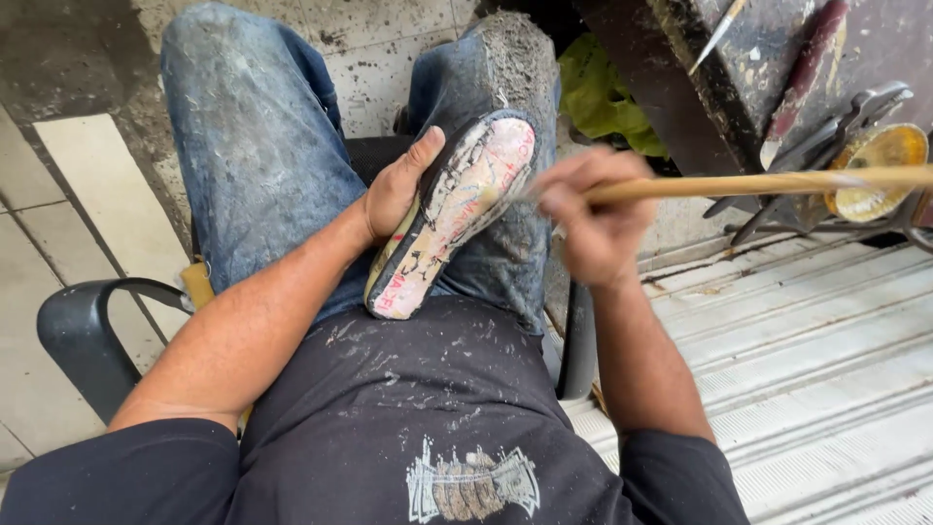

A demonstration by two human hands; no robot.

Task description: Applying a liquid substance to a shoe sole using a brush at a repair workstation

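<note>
No packages, labels, signs — none.

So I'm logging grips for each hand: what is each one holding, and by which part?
Left hand grips the shoe sole along its side edge; right hand pinches the wooden brush handle near its working end.

The shoe sole [449,214] lies across the person's lap [282,175], on jeans spattered with dried glue, its printed lining up and its toe toward the right knee. The person sits on a dark chair [83,335], whose curved armrest shows at the left. Under the chair the floor [92,185] is pale tile, stained and grey near the feet. To the right lies a ribbed metal step [816,360]. Above it a dark, stained workbench [700,87] carries a yellow glue tin [880,170] and metal tools [826,141].
</note>
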